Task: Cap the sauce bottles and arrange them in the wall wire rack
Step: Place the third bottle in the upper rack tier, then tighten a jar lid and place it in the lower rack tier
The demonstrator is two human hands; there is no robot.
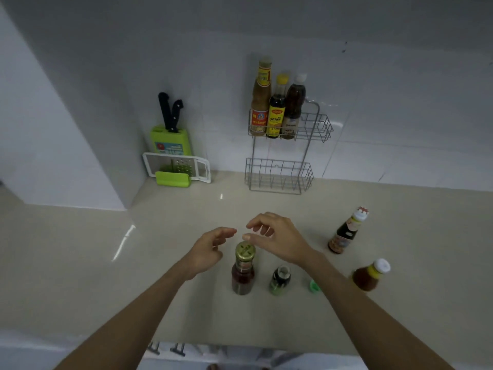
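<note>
Three bottles (276, 108) racked, four (243, 271) on counter, seemingly; both hands (210, 249) spread, empty.

green knife block (170, 142), white grater (177, 166), beige counter (80, 263)

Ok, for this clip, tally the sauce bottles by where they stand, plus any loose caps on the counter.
Bottles in the wire rack, upper basket: 3 (tall tan bottle, yellow-capped bottle, white-capped bottle)
Bottles on the counter: 4 (gold-lidded bottle, uncapped green-label bottle, dark bottle, white-capped brown bottle)
Loose green cap: 1
Total: 8
</note>
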